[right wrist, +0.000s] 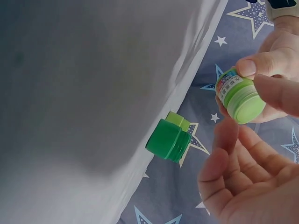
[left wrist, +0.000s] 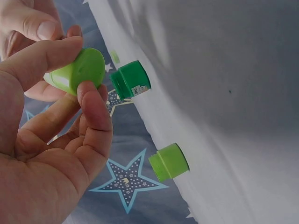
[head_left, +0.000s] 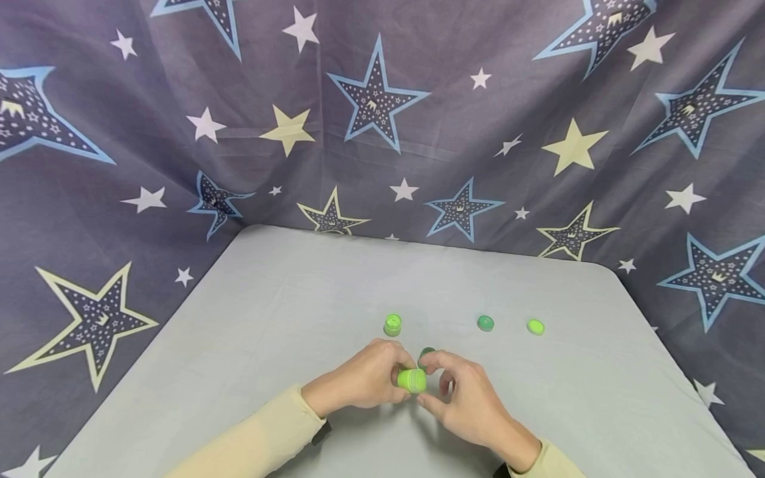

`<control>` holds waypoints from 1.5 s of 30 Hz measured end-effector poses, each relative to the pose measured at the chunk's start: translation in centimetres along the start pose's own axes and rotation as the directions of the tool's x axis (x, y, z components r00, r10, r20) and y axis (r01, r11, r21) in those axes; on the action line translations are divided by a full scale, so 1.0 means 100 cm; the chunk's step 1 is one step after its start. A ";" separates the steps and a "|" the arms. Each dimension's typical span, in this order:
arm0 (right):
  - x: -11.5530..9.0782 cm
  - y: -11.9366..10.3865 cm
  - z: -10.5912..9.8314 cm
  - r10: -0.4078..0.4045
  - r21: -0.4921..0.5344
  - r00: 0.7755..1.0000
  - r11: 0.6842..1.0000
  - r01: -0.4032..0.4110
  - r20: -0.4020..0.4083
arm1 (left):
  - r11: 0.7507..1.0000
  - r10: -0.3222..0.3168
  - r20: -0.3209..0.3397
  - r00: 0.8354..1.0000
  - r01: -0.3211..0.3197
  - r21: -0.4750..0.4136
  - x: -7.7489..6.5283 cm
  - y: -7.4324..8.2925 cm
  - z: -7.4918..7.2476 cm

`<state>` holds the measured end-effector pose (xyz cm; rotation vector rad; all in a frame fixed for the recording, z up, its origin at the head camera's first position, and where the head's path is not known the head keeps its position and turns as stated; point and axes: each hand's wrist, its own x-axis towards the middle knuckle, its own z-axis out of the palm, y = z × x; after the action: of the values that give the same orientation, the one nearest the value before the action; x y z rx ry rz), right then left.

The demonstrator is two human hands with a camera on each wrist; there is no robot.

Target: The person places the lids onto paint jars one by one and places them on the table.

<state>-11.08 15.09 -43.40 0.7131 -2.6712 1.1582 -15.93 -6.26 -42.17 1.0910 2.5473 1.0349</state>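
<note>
In the head view, my left hand (head_left: 372,373) grips a small light-green jar (head_left: 411,380) lying sideways, its capped end towards my right hand (head_left: 471,405). The jar's label and pale green lid (right wrist: 249,109) show in the right wrist view. My right thumb and fingers are spread around the lid end, close to it; whether they touch it I cannot tell. Just beyond the hands stands a dark green jar (left wrist: 131,79) without a lid, partly hidden in the head view. Further left and back is an uncapped light-green jar (head_left: 392,324).
A dark green lid (head_left: 485,323) and a light-green lid (head_left: 536,326) lie on the table to the right of the jars. Pale cloth covers the table (head_left: 299,285). Star-patterned fabric (head_left: 370,166) hangs behind it and along both sides.
</note>
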 end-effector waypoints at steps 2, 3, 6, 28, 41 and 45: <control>0.000 0.000 0.001 -0.014 0.004 1.000 1.000 0.014 -0.003 | 1.000 -0.001 -0.001 1.000 0.001 -0.003 0.000 0.000 0.000; -0.001 0.000 0.001 -0.019 0.004 1.000 1.000 0.019 -0.005 | 1.000 -0.001 -0.001 1.000 0.001 -0.001 0.000 0.000 0.000; -0.001 0.000 0.001 -0.026 0.003 1.000 1.000 0.026 -0.010 | 1.000 -0.005 0.000 1.000 0.005 0.001 0.000 0.000 0.001; 0.003 -0.002 0.002 0.050 -0.064 0.999 0.997 -0.051 -0.020 | 1.000 0.001 -0.009 1.000 -0.001 0.014 0.001 0.000 0.001; 0.005 -0.004 -0.002 0.109 -0.082 0.994 0.990 -0.111 -0.030 | 1.000 -0.025 -0.014 1.000 0.025 0.016 0.001 0.002 0.000; 0.004 -0.003 -0.003 0.032 -0.037 0.999 0.999 -0.033 -0.024 | 1.000 -0.023 -0.011 1.000 0.023 0.004 0.001 0.002 0.000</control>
<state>-11.29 15.02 -42.87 0.6486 -2.6866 1.1144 -15.93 -6.13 -42.04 1.0572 2.5648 1.0334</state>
